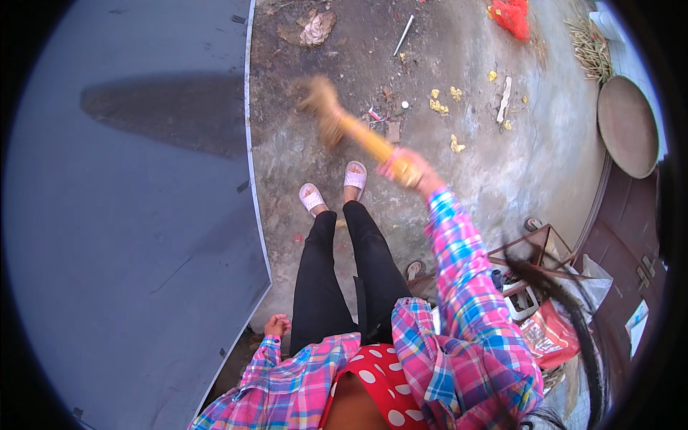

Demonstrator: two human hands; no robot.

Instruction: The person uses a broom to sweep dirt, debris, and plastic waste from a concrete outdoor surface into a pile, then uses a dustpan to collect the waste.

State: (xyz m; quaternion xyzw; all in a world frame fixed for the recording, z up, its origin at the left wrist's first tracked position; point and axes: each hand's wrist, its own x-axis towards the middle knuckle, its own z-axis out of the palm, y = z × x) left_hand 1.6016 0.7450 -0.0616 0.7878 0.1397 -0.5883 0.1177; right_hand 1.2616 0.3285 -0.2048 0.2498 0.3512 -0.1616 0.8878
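Observation:
My right hand (408, 166) grips the yellow-wrapped handle of a short straw hand broom (371, 140). Its brush end, blurred by motion, reaches up and left over the stained concrete floor (484, 188). Below it are my feet in pale pink slippers (355, 176). My left hand (278, 324) hangs at my left side with its fingers curled, close to the edge of a large grey panel or tabletop (134, 226). Nothing shows in that hand. Around the broom lie yellow scraps (438, 106), a reddish-brown flat piece (393, 131) and a white round cap (405, 105).
A crumpled brownish sheet (317, 28), a white stick (403, 35), a whitish strip (504, 99) and a red mesh bag (510, 19) lie farther off. At right are a round tray (628, 126), bundled stalks (588, 48), a wheeled metal frame (543, 236) and a red bag (551, 333).

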